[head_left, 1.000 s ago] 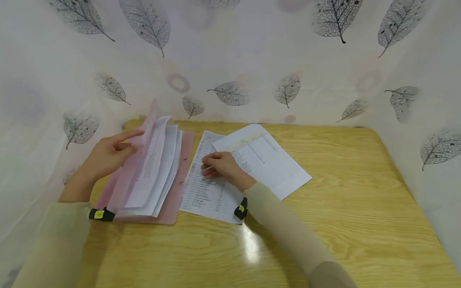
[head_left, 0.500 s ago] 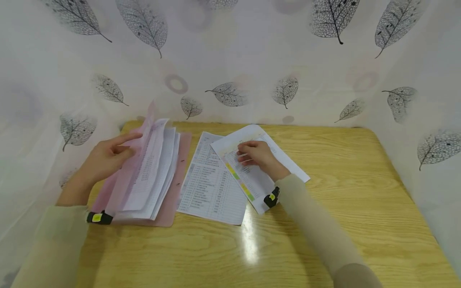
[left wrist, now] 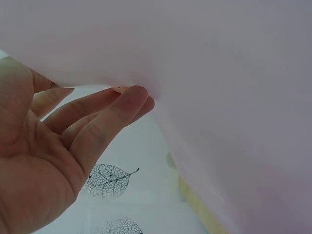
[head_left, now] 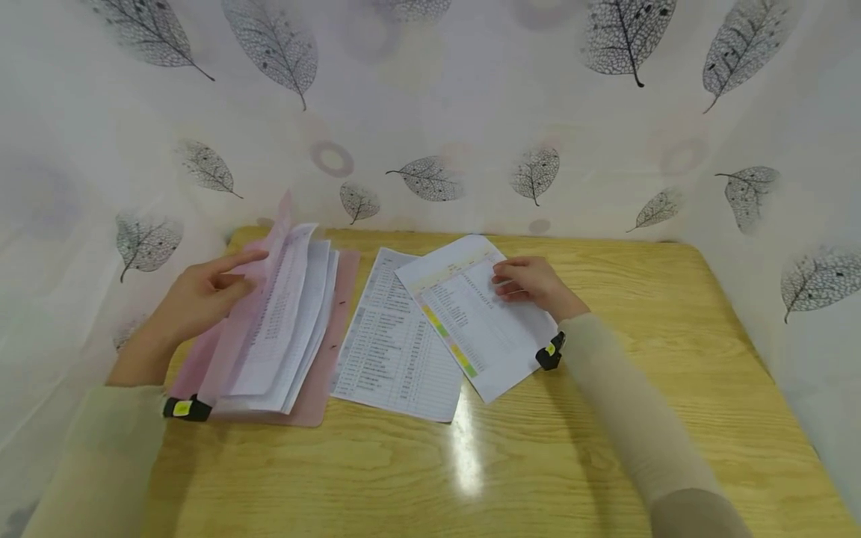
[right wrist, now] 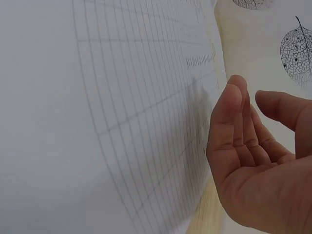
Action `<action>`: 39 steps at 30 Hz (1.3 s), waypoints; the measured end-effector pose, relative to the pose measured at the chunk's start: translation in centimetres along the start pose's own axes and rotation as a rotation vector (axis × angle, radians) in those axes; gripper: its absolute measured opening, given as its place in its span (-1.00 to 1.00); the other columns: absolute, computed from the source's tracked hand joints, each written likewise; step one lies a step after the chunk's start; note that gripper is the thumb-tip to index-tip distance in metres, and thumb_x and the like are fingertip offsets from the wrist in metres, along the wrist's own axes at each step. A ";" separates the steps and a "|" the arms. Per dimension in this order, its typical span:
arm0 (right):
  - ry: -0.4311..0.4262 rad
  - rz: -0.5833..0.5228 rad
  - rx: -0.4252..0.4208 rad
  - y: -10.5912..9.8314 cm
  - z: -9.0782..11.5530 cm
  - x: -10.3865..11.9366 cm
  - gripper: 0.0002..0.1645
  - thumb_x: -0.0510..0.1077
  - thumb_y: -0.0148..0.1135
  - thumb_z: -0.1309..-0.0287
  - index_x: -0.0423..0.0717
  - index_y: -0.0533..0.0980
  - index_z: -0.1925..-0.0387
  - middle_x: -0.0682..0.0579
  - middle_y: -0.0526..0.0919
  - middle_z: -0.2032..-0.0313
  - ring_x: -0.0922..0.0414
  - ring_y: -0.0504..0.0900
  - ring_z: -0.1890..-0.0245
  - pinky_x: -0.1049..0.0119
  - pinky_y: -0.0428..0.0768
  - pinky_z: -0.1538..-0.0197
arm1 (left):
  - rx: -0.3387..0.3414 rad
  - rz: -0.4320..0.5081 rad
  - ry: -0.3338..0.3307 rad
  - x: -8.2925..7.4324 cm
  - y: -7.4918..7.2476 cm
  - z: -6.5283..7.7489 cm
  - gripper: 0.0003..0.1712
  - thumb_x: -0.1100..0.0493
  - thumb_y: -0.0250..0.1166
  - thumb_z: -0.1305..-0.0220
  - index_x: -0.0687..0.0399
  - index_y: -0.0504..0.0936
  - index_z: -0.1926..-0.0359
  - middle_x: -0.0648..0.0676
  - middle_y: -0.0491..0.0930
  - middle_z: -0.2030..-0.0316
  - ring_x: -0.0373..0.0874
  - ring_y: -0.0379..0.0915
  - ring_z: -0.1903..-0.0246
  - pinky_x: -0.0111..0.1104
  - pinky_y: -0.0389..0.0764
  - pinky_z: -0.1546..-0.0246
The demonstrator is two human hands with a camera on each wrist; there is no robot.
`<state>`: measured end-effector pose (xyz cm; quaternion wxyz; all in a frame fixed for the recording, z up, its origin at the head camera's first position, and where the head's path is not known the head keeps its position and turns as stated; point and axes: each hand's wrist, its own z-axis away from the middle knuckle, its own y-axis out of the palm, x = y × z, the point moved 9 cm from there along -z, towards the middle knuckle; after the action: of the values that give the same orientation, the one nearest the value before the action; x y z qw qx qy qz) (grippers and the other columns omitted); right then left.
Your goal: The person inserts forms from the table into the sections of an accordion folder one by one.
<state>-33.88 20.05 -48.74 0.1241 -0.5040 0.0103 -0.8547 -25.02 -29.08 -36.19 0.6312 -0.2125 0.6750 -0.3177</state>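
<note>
I saw the left hand (head_left: 202,299) pinching the pink cover (left wrist: 224,97), likely propping the folder (head_left: 312,409) open at the table's (head_left: 377,478) left, while the relaxed, empty right hand (head_left: 538,285) was over the top sheet (head_left: 494,340).

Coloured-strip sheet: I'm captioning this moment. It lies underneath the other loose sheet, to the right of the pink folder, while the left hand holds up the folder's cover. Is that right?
Not quite: the head view shows the coloured-strip sheet overlapping on top of the other loose sheet. It does lie to the right of the pink folder, whose cover the left hand holds up.
</note>
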 end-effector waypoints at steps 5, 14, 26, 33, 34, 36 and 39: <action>0.003 0.010 0.001 -1.4 0.1 0.0 -0.38 -0.12 0.23 -0.50 -0.38 0.40 -0.42 0.08 0.75 0.28 0.26 0.73 0.40 0.39 0.73 0.21 | 0.005 0.001 0.015 -0.4 0.0 0.0 -0.45 0.15 0.19 -0.56 0.06 0.46 -0.50 -0.10 0.49 0.60 -0.26 0.32 0.63 -0.37 0.38 0.59; 0.003 0.012 -0.031 -3.7 -0.8 -0.5 -0.40 -0.12 0.19 -0.53 -0.35 0.40 -0.43 0.16 0.75 0.38 0.31 0.69 0.51 0.44 0.70 0.32 | -0.001 0.015 0.009 -0.2 0.0 0.1 -0.45 0.16 0.19 -0.55 0.05 0.47 -0.49 -0.14 0.43 0.66 -0.28 0.29 0.66 -0.37 0.35 0.62; 0.008 0.139 -0.088 -4.9 -1.6 -1.1 -0.44 -0.05 0.22 -0.51 -0.24 0.49 -0.39 0.21 0.69 0.45 0.32 0.54 0.58 0.45 0.60 0.43 | 0.005 0.020 -0.002 -0.3 0.1 0.1 -0.44 0.19 0.19 -0.55 0.08 0.45 -0.51 -0.15 0.36 0.68 -0.28 0.25 0.68 -0.37 0.32 0.64; -0.024 0.218 -0.086 -4.6 -1.7 -0.8 -0.47 -0.07 0.28 -0.45 -0.26 0.52 -0.31 0.16 0.64 0.40 0.30 0.50 0.56 0.45 0.55 0.42 | 0.003 0.003 -0.009 -0.3 0.0 0.0 -0.44 0.19 0.19 -0.55 0.06 0.46 -0.51 -0.12 0.49 0.60 -0.27 0.28 0.66 -0.37 0.34 0.62; -0.029 0.227 -0.087 -4.6 -1.6 -0.8 -0.49 -0.08 0.28 -0.44 -0.26 0.53 -0.29 0.15 0.63 0.41 0.29 0.50 0.56 0.45 0.54 0.42 | 0.003 0.002 -0.010 -0.3 0.0 0.0 -0.44 0.19 0.19 -0.55 0.05 0.46 -0.51 -0.12 0.50 0.59 -0.27 0.29 0.66 -0.37 0.35 0.62; -0.039 0.238 -0.087 -4.4 -1.6 -0.7 -0.50 -0.10 0.31 -0.41 -0.29 0.53 -0.25 0.14 0.61 0.43 0.29 0.48 0.56 0.44 0.53 0.43 | 0.005 -0.001 -0.007 -0.4 0.0 0.0 -0.44 0.18 0.18 -0.55 0.05 0.46 -0.51 -0.13 0.48 0.60 -0.27 0.29 0.65 -0.37 0.35 0.62; -0.035 0.234 -0.120 -4.3 -1.7 -0.6 -0.55 -0.12 0.36 -0.35 -0.28 0.55 -0.16 0.16 0.57 0.51 0.30 0.44 0.60 0.45 0.50 0.47 | 0.005 0.007 -0.004 -0.5 0.0 0.1 -0.44 0.17 0.18 -0.55 0.05 0.46 -0.50 -0.15 0.41 0.65 -0.28 0.28 0.66 -0.37 0.34 0.63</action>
<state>-35.91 24.13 -49.49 0.1926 -0.5208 0.1178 -0.8233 -24.89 -28.74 -35.79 0.6343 -0.2093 0.6735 -0.3168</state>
